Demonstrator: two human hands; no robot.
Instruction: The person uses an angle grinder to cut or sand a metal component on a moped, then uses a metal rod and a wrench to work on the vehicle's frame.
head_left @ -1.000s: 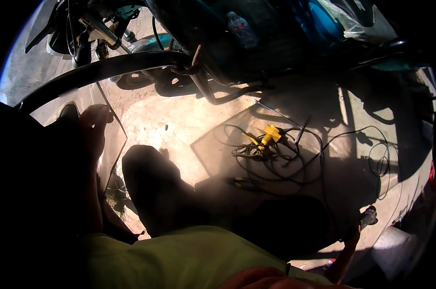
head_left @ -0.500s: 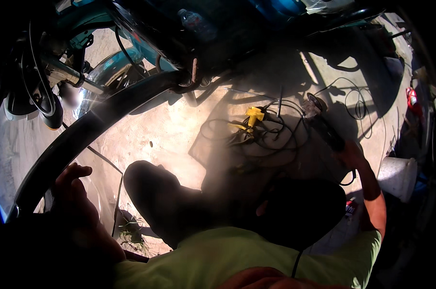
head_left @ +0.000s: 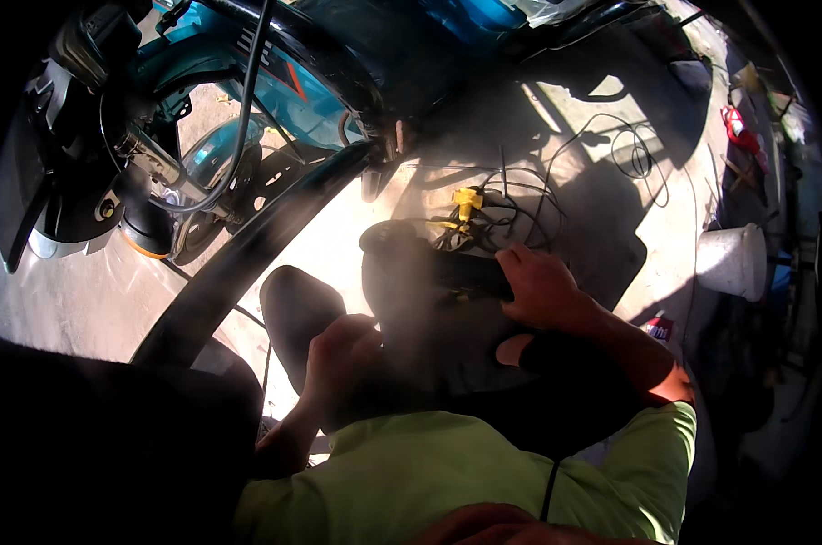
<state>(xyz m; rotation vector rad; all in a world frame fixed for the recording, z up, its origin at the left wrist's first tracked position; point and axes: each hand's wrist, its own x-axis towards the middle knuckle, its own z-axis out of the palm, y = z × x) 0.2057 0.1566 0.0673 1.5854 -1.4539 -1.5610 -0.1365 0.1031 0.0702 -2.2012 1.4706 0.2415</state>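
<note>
My right hand point(head_left: 542, 286) is wrapped round the dark body of an angle grinder point(head_left: 461, 272), held crosswise in front of my knees. The grinder's head lies in shadow and haze toward the left, so its disc is hard to make out. Below and left of that head, my left hand point(head_left: 343, 354) is raised beside my knee with its fingers curled. Whatever it may hold is hidden in the dark. A thick black curved bar point(head_left: 256, 250) slants up from lower left to the teal vehicle point(head_left: 279, 91); neither hand touches it.
A yellow connector point(head_left: 467, 202) lies among coiled black cables point(head_left: 547, 195) on the sunlit concrete. At the right stands a white bucket point(head_left: 731, 262), with a red object point(head_left: 742, 132) farther back. A wheel point(head_left: 216, 173) and loose cable hang about the vehicle's front at left.
My right hand has brought the grinder left and nearer, from beside the cables to before my knees. My left hand has moved right, away from the black bar. The view has shifted.
</note>
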